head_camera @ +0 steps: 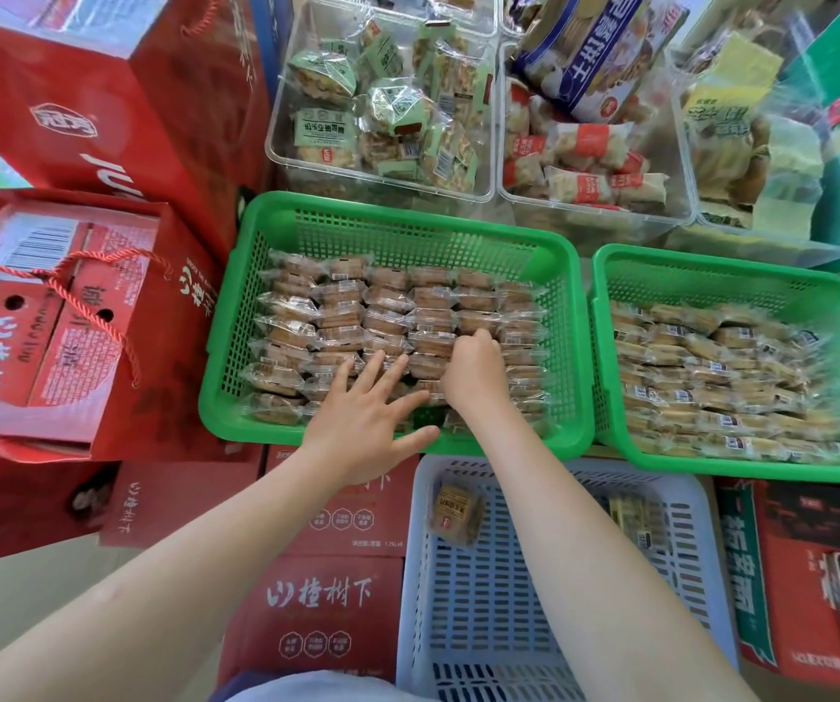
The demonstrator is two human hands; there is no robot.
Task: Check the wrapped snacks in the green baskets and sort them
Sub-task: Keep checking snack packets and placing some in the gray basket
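Wrapped snacks (387, 326) were packed in rows in the left green basket (397, 220), and more filled the right green basket (711, 266). The left hand (367, 418) was laid flat, fingers spread wide, over the near rows. The right hand (473, 369) was curled down among the packets, though whether one was pinched could not be told. Checking appeared to be under way; next, a suspect packet would need lifting into the white basket (519, 600), where one packet (456, 511) already lay.

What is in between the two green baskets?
Nothing sits between the left green basket and the right green basket. The head view shows only a thin bare gap where their rims nearly meet.
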